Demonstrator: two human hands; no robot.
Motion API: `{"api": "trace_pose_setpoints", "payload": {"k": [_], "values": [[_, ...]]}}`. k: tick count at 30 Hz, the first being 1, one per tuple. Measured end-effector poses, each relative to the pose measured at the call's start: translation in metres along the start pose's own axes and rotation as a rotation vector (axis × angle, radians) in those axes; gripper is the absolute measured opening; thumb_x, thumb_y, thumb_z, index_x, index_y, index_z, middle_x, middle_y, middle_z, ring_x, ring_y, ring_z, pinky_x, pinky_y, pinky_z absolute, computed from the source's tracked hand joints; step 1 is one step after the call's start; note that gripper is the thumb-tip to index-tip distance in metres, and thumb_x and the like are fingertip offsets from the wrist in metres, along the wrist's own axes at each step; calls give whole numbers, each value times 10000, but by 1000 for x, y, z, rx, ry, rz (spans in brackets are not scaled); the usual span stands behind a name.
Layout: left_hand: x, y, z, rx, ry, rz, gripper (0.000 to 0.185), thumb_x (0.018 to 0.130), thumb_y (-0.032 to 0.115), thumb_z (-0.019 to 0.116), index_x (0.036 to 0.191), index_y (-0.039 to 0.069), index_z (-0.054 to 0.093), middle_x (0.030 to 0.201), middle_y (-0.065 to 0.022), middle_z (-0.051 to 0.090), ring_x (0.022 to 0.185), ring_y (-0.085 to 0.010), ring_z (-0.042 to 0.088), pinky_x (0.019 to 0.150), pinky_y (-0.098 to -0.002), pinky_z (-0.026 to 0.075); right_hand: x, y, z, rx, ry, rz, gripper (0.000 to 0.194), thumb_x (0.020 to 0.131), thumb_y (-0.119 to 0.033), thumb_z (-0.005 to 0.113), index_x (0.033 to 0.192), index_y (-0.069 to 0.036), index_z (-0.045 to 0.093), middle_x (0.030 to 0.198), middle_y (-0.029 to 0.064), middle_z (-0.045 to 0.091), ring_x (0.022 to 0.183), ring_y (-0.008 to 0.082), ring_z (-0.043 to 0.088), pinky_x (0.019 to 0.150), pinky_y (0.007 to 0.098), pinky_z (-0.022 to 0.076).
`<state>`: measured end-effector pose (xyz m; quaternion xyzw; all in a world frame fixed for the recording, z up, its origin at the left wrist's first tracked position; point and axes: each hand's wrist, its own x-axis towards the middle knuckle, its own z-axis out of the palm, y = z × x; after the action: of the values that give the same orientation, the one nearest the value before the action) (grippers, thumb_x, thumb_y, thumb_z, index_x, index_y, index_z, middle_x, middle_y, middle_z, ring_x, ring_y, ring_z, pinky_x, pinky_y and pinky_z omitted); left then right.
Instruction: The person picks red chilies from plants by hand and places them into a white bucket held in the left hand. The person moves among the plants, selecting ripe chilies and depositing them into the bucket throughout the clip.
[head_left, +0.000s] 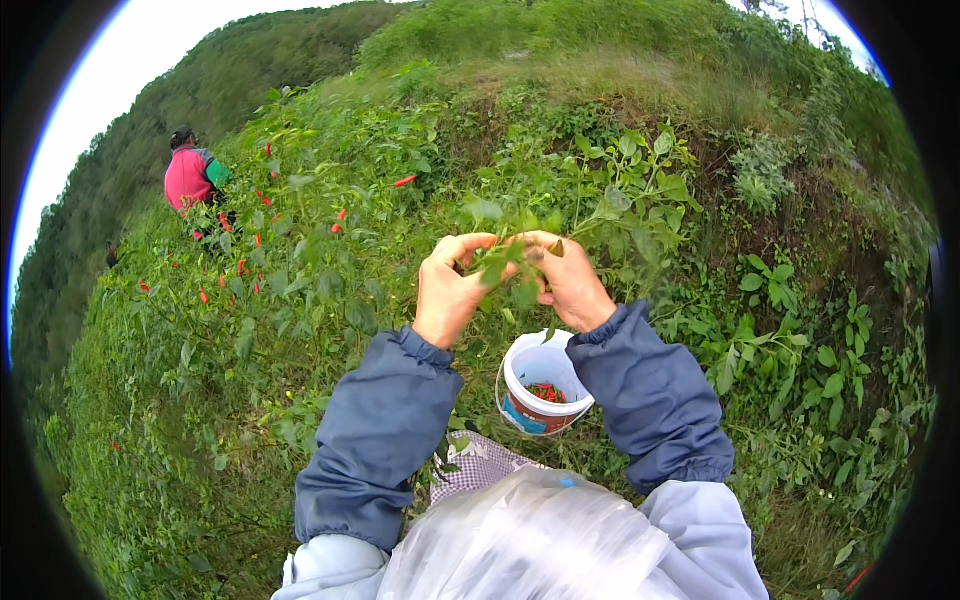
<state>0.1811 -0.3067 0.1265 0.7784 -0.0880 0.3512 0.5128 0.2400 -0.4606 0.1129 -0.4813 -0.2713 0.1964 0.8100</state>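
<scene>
In front of my chest, both hands are raised among the leaves of a chili pepper plant (491, 271). My left hand (452, 283) pinches a leafy sprig between thumb and fingers. Close beside it, my right hand (574, 283) has its fingers bent around the same greenery, where blur and leaves hide the fingertips. Below the right hand stands a white plastic bucket (536, 361) with a printed outer wall and a wire handle. Small red chili peppers (546, 391), with some green among them, lie on its bottom.
Chili plants with red pods (405, 181) spread along the left. A person (189, 176) in a red and green top is among them, back turned. An overgrown earth bank (757, 217) rises on the right. Clear plastic sheeting (525, 540) covers my front above a checked cloth (480, 465).
</scene>
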Motion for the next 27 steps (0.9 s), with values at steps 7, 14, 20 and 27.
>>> {"api": "trace_pose_setpoints", "payload": {"k": [7,14,20,27], "values": [[-5,1,-6,416,92,249,194,663,65,736,843,41,667,702,-92,538,619,-219,532,542,-319,417,8,19,9,-197,146,-116,169,845,-110,581,987,-35,634,732,-33,571,584,59,472,522,215,369],[-2,6,-11,410,61,238,155,692,65,709,823,17,642,712,-104,549,640,-238,551,568,-321,428,10,26,21,-148,88,-356,192,889,-77,542,1049,-13,627,868,-4,640,712,51,524,594,218,415],[-4,6,-8,361,72,178,121,721,80,674,796,6,616,703,-98,533,628,-219,528,576,-308,424,20,40,25,52,155,-417,125,872,-19,534,955,-16,627,833,-23,613,685,61,507,558,217,398],[-2,3,-1,339,213,140,154,666,101,671,760,3,599,689,-93,525,617,-213,512,584,-317,426,16,23,43,187,376,-370,36,858,-114,543,880,-97,567,771,-20,528,574,85,480,476,211,366]]}}
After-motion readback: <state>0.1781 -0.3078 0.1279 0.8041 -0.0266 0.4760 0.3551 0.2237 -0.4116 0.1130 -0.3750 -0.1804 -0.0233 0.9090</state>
